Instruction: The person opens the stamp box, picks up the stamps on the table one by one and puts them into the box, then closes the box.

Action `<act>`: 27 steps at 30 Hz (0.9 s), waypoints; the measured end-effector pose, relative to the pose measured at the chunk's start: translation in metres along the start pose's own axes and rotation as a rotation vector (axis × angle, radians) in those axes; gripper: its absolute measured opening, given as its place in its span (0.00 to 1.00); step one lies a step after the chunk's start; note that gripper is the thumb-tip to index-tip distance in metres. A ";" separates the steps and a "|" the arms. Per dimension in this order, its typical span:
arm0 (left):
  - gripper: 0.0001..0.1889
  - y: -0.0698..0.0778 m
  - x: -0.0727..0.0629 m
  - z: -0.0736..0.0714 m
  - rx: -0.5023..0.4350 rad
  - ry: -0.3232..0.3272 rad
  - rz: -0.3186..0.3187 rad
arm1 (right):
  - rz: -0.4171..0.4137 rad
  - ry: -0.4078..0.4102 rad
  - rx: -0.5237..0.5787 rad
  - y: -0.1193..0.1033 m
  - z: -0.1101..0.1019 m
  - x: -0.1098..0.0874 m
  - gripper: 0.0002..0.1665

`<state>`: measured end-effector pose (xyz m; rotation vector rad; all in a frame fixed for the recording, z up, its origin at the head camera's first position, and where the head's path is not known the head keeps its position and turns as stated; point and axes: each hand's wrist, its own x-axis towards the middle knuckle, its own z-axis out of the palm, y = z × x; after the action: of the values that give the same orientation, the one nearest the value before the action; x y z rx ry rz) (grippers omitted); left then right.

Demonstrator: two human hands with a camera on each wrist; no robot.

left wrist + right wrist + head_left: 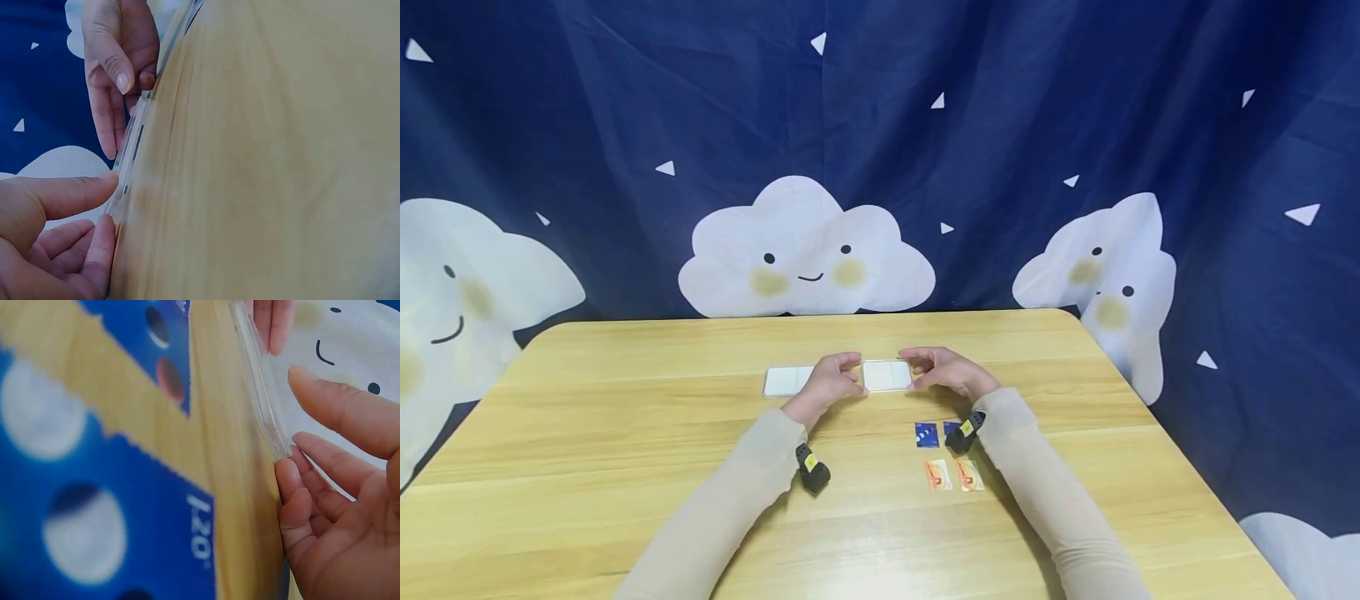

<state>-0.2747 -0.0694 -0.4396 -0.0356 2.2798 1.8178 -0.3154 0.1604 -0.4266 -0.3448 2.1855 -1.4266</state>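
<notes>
A clear, flat plastic case (887,376) with a white inside lies on the table between the two hands. At its left end is my left hand (831,382), thumb and finger tips at the edge in the left wrist view, palm (37,250) mostly out of frame. My right hand (951,369) is at the other end. In the right wrist view its fingertips touch the case's corner (281,449), while the thumb (337,403) stands apart. A second similar case (785,381) lies left of the first, partly hidden behind my left hand.
Nearer on the wooden table (625,433) lie two blue postage stamps (927,434), one partly covered by the right wrist's camera (964,435). Two orange stamps (937,474) lie below them. A dark blue curtain (880,125) with clouds hangs behind the table.
</notes>
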 end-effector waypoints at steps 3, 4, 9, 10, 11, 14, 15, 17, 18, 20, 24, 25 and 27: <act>0.38 0.000 0.001 0.001 0.006 0.005 0.000 | 0.010 0.013 -0.013 0.000 0.001 0.000 0.41; 0.37 0.000 0.001 0.002 0.011 0.007 0.000 | 0.012 0.018 -0.016 0.000 0.001 0.000 0.41; 0.37 0.001 0.002 0.003 0.023 0.023 -0.013 | 0.005 0.028 -0.054 -0.002 0.002 -0.001 0.41; 0.36 0.001 0.001 0.003 0.027 0.025 -0.013 | 0.006 0.027 -0.059 -0.002 0.002 -0.001 0.42; 0.36 0.002 0.001 0.003 0.030 0.027 -0.013 | 0.008 0.028 -0.065 -0.003 0.002 -0.001 0.42; 0.36 0.004 -0.001 0.004 0.047 0.031 -0.009 | 0.015 0.035 -0.087 -0.003 0.003 -0.001 0.43; 0.36 0.004 -0.002 0.004 0.053 0.031 -0.002 | 0.017 0.039 -0.096 -0.003 0.003 -0.001 0.43; 0.36 0.005 -0.002 0.005 0.055 0.035 0.003 | 0.026 0.048 -0.103 -0.004 0.004 0.001 0.43; 0.36 0.005 -0.002 0.005 0.051 0.036 0.003 | 0.024 0.051 -0.115 -0.004 0.004 0.001 0.43; 0.36 0.005 -0.002 0.005 0.041 0.036 0.001 | 0.024 0.058 -0.129 -0.004 0.004 0.002 0.43; 0.36 0.003 0.000 0.006 0.024 0.035 -0.015 | 0.010 0.058 -0.145 -0.005 0.007 0.003 0.42; 0.36 0.003 0.000 0.006 0.026 0.035 -0.017 | 0.009 0.059 -0.148 -0.005 0.007 0.003 0.42; 0.36 0.003 0.000 0.006 0.033 0.039 -0.020 | 0.003 0.062 -0.165 -0.005 0.009 0.003 0.42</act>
<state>-0.2740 -0.0627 -0.4380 -0.0887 2.3263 1.7849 -0.3138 0.1502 -0.4261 -0.3588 2.3590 -1.2743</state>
